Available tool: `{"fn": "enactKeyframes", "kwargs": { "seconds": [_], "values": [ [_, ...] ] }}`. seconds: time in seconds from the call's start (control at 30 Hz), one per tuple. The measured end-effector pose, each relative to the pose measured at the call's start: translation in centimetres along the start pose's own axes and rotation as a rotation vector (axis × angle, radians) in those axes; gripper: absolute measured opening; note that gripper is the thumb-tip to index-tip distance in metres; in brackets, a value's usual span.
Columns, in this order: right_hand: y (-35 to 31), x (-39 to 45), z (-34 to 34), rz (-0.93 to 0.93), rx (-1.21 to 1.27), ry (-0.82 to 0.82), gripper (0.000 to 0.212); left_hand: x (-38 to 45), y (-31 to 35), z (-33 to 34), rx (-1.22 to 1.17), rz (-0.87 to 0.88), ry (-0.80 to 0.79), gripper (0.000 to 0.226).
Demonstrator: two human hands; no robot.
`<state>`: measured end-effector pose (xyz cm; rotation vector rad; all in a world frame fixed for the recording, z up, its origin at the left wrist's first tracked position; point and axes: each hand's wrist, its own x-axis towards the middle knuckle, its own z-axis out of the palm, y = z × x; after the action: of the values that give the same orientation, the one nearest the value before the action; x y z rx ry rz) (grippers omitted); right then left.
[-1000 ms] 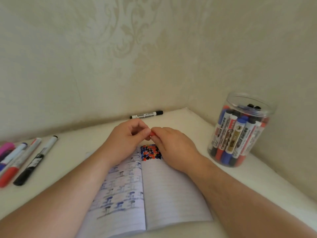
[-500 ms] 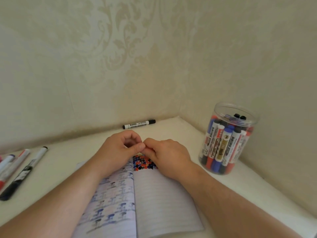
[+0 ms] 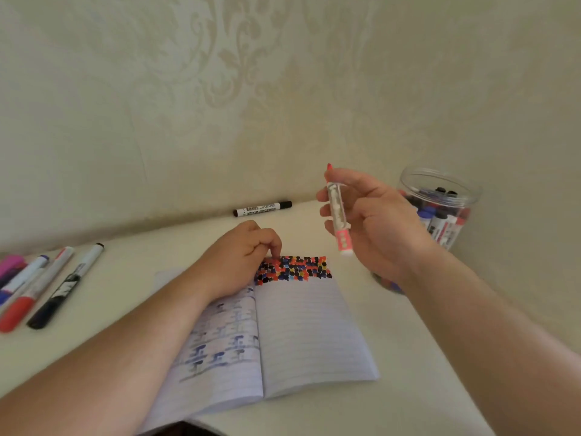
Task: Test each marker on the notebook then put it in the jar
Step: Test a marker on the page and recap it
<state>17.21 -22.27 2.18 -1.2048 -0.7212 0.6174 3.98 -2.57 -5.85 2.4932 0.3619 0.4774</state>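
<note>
red marker (image 3: 338, 215) upright in my right hand (image 3: 374, 221), raised left of jar (image 3: 440, 212) | left hand (image 3: 242, 253) curled, fingertips pressing notebook (image 3: 301, 328), gripping nothing | next: I'd carry it over the jar's rim, drop it straight among standing markers, avoid knocking the jar

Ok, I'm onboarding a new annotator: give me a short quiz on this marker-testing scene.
1. True or false: the right hand holds a red marker above the table.
2. Which page of the notebook carries the coloured dots? A left, B right.
3. Fill in: the left hand rests on the ____.

Key: 1 true; 2 B; 3 notebook.
</note>
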Motion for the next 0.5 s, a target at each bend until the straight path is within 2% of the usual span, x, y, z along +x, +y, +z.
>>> {"fn": "enactKeyframes", "kwargs": {
  "seconds": [0.07,0.13,0.23,0.33,0.5],
  "values": [
    [-0.2,-0.8,-0.9,0.014,0.028,-0.112,0.035,-0.2,0.5,0.2,0.067,0.009,-0.06,0.024],
    [0.8,-1.4,-1.6,0.018,-0.095,-0.181,0.017,-0.3,0.8,0.3,0.138,0.02,-0.103,0.012],
    [3.4,-1.5,-2.1,0.069,-0.266,-0.21,0.027,-0.2,1.0,0.2,0.173,0.038,-0.129,0.033],
    [5.4,-1.0,-2.0,0.112,-0.279,-0.109,0.007,0.1,1.1,0.1,0.152,0.04,-0.167,0.043],
    [6.6,-0.6,-2.3,0.037,-0.374,0.013,0.021,0.3,1.0,0.0,0.131,0.022,-0.222,0.051]
  ]
}}
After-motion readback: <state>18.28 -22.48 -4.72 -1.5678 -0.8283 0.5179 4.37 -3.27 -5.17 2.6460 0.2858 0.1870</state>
